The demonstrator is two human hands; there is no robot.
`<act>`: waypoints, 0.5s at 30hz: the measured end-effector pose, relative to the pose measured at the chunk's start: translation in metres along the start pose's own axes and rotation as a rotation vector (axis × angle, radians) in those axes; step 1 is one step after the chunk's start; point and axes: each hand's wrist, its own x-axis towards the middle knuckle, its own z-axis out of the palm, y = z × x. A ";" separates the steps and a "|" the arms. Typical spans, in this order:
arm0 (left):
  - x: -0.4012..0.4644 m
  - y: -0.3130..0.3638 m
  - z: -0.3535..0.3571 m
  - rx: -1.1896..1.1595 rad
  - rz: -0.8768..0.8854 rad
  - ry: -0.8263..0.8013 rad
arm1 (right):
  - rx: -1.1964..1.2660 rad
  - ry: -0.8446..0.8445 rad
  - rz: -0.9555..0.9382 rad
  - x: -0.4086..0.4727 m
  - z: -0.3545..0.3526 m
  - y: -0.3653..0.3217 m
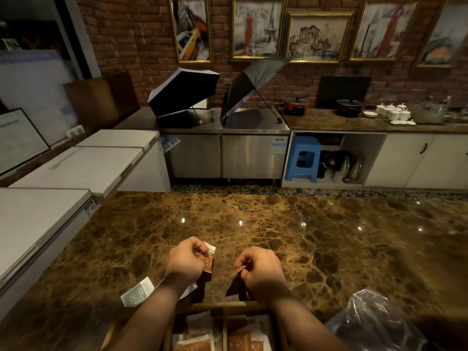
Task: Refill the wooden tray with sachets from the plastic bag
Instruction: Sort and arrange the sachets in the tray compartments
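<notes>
Down at the bottom edge, the dark wooden tray with a centre divider sits on the glossy brown marble surface, orange-and-white sachets lying in both of its compartments. Just beyond its far rim both bare forearms reach forward, hands raised over the surface. The left hand is curled, knuckles up, its fingers pinching an orange dotted sachet with a white top that stands roughly upright. The right hand is closed in a loose fist, thumb and fingertips gripping a thin orange sachet seen edge-on and pointing toward the left hand; the two sachets are apart. A pale green-white sachet lies flat on the surface just left of the left wrist. To the right of the tray, a crumpled clear plastic bag rests on the surface, near the right forearm. White chest freezers border the surface's left side.
</notes>
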 end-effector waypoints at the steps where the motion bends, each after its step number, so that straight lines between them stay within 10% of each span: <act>1: -0.002 -0.001 -0.003 -0.008 0.009 -0.002 | 0.016 -0.009 -0.007 -0.001 0.000 -0.001; 15: -0.034 0.007 -0.033 0.002 0.011 -0.007 | -0.073 0.111 -0.070 -0.031 -0.005 -0.023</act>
